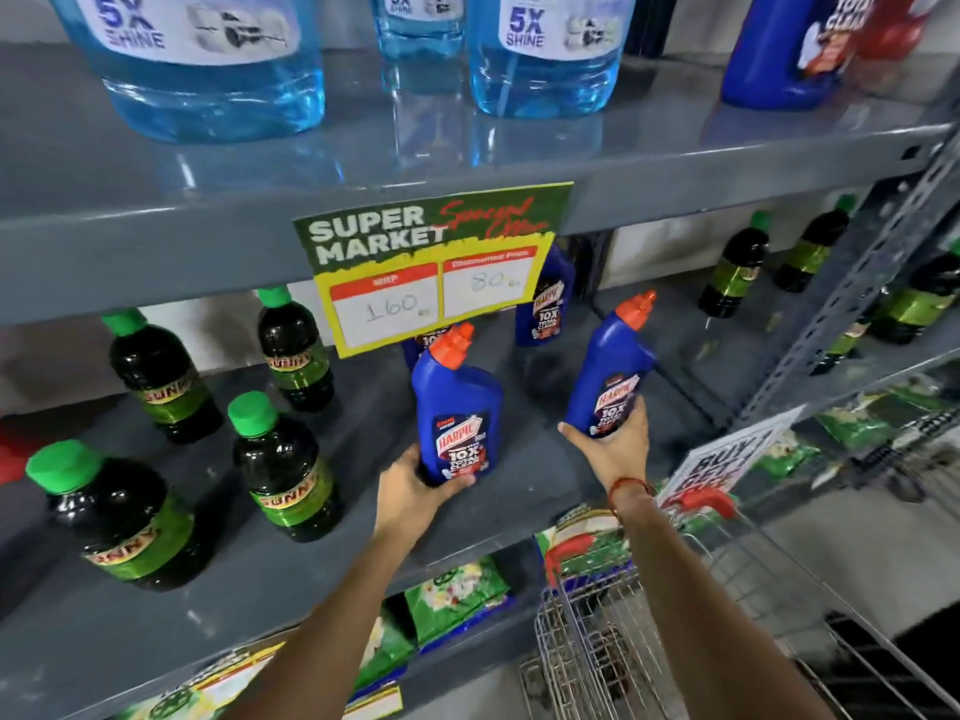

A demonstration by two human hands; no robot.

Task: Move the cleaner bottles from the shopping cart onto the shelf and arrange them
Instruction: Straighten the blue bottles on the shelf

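Nearest to me, low on the right, the wire shopping cart [613, 631] stands against the rack, its red handle [701, 500] just under my right forearm. Above it, my left hand [410, 491] grips the base of a blue Harpic bottle [457, 407] with an orange-red cap, standing upright near the front of the grey middle shelf [519, 491]. My right hand [610, 449] clasps the bottom of a second blue bottle [610, 366], tilted to the right and held just above the shelf surface. To the left stand dark bottles with green caps [280, 459]. Further back, two more blue bottles [545, 304] sit partly hidden behind the yellow-and-green price sign [436, 267] hanging from the shelf above. On that upper shelf stand clear jugs of blue liquid [208, 59].
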